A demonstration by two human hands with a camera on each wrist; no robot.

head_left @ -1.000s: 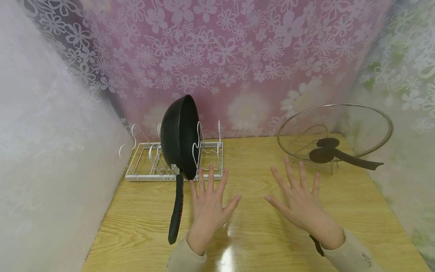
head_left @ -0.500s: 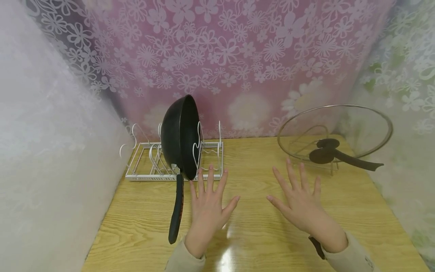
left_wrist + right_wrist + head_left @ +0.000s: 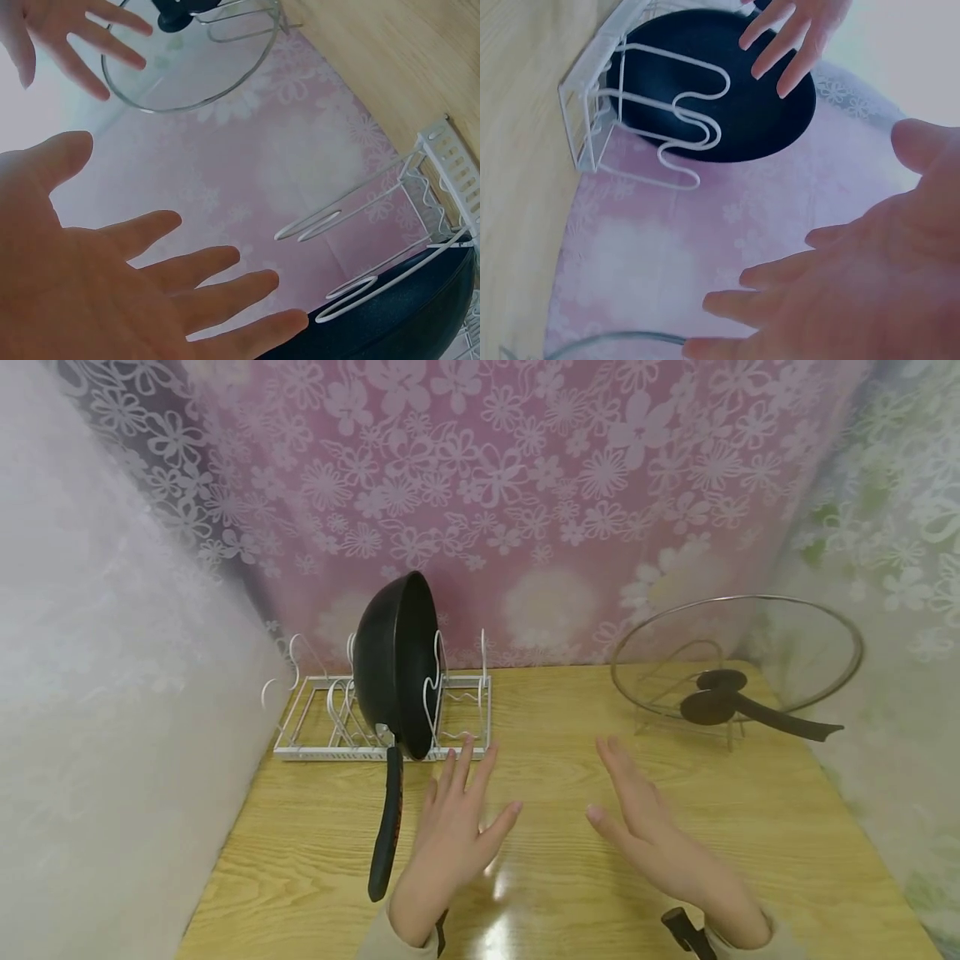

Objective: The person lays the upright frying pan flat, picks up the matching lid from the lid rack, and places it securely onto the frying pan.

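A black wok stands on its side in the white wire rack, its dark handle pointing toward the person. To the right of that handle, the left hand reaches over the table with spread, straight fingers and holds nothing. The right hand, its palm turned inward, also has straight fingers and holds nothing. Beyond it a large glass lid with a metal rim and black knob and handle leans upright in a small wire stand. Both wrist views show the palms facing each other.
The wooden table runs back to a pink flowered curtain. Pale walls or sheets close in the left side, and a flowered sheet the right. A dark strap is on the right wrist.
Both hands have turned from palms down toward palms facing inward, and drawn slightly nearer the person. The wok, rack and lid stay in place.
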